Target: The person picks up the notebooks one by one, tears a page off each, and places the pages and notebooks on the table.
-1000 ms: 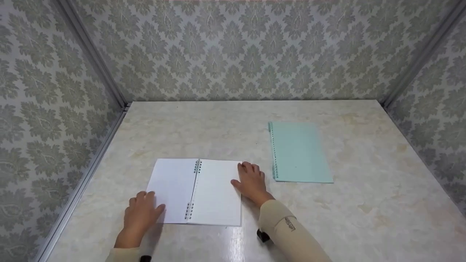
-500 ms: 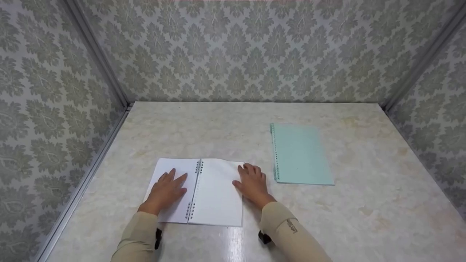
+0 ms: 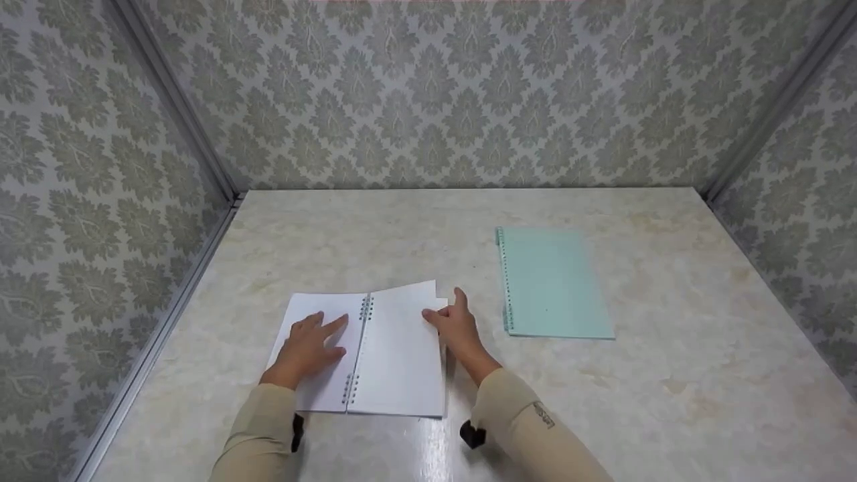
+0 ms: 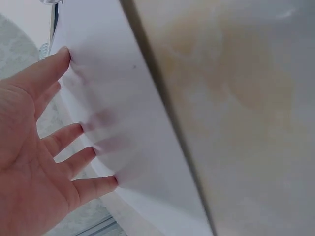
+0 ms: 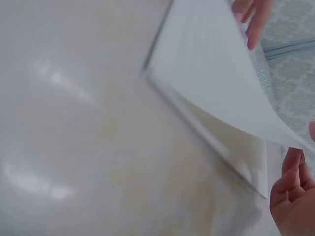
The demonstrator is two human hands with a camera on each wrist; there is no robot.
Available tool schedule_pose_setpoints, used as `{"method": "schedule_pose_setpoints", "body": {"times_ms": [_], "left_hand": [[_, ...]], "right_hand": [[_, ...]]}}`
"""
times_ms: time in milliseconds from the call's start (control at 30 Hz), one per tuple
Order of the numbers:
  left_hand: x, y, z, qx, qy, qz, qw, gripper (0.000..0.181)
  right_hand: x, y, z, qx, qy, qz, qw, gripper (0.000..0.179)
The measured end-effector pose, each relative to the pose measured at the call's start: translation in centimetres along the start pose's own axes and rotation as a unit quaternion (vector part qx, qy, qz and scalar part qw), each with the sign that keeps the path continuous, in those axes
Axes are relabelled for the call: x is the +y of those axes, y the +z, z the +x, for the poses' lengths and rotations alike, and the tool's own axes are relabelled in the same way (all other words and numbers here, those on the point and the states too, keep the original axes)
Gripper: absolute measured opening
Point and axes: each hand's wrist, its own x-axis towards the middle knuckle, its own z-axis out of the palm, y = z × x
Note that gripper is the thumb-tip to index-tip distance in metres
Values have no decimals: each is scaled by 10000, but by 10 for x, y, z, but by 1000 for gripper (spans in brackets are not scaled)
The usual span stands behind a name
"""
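An open ring-bound notebook (image 3: 395, 361) with white pages lies on the table in the head view. My left hand (image 3: 308, 351) rests spread on its left page; the left wrist view shows those fingertips (image 4: 106, 182) touching the paper. At the right page's outer edge, my right hand (image 3: 458, 328) pinches a lifted page (image 3: 408, 301) between thumb and finger, its index finger raised. In the right wrist view the lifted page (image 5: 211, 64) curves up from the pages below, with the right hand (image 5: 295, 196) at its corner.
A mint-green ring-bound notebook (image 3: 556, 281) lies closed to the right of my right hand. The marbled table (image 3: 669, 375) is bordered by patterned panels (image 3: 428, 94) at the back and both sides.
My left hand moved from the notebook's left edge onto the left page. My right hand now pinches a page, and its upper right corner has risen off the stack.
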Motion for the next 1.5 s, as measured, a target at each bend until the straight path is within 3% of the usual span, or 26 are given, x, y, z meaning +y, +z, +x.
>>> {"method": "schedule_pose_setpoints", "body": {"times_ms": [67,167,267,400,500,633,733,867,1067,1233,1500], "left_hand": [[2,0,2,-20,37,107,9999,60],[8,-1,5,-6,-122,207,9997,56],[16,0,8,307,-186,334,9988,53],[20,2,14,757,102,403,9963,55],[20,3,18,613,214,218,9976,59],[19,2,19,209,57,-66,9997,61],[20,1,18,117,-12,-181,9998,62],[19,1,18,61,-10,-234,9997,65],[17,2,22,1,54,-182,9998,66],[16,3,23,16,-76,-196,9998,67],[21,5,22,97,-65,-62,9999,66]], "right_hand": [[-3,-3,1,-237,240,254,9991,57],[0,-7,1,-532,340,-51,9980,39],[7,-8,2,-623,333,-362,9968,27],[12,-8,3,-731,328,-377,9961,23],[11,-10,3,-785,326,-338,9958,27],[3,-11,1,-819,128,-348,9960,31],[-6,-11,0,-787,-226,-379,9959,27],[-18,-11,-1,-756,-395,-372,9957,23],[-22,-12,-3,-691,-137,-370,9968,25],[-20,-13,-2,-803,114,-273,9963,26],[-3,-10,-1,-580,547,-1,9968,23]]}}
